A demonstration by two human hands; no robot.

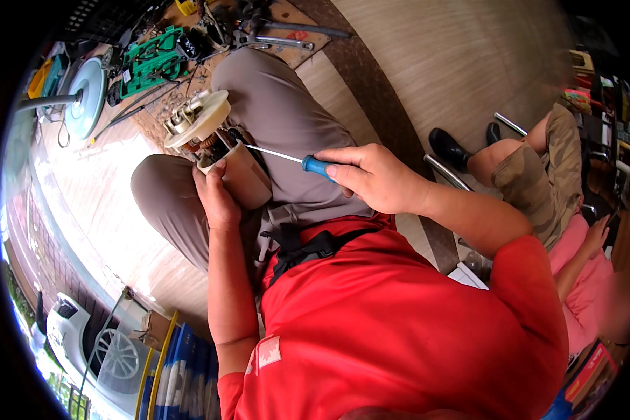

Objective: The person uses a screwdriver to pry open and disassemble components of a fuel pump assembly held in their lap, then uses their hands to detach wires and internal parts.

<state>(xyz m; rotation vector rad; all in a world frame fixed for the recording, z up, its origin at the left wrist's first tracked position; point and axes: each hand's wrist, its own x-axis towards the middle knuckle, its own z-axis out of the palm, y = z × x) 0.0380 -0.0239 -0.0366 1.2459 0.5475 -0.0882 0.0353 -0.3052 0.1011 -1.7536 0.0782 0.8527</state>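
Observation:
A cream plastic pump assembly rests between my knees, with a cylindrical canister at its lower end and a round flange above. It looks like a fuel pump module; dark parts and a reddish coil show between the two pieces. My left hand is closed around the canister's left side near its rim. In my right hand is a screwdriver with a blue handle, gripped by the fingers and thumb. Its thin metal shaft points left, toward the gap between canister and flange. Where the tip touches is hard to make out.
A brown board ahead bears an open green tool case, a wrench and other tools. Far left stands a pale round disc on a pole. A person in camouflage shorts sits at right. Blue packages stand at lower left.

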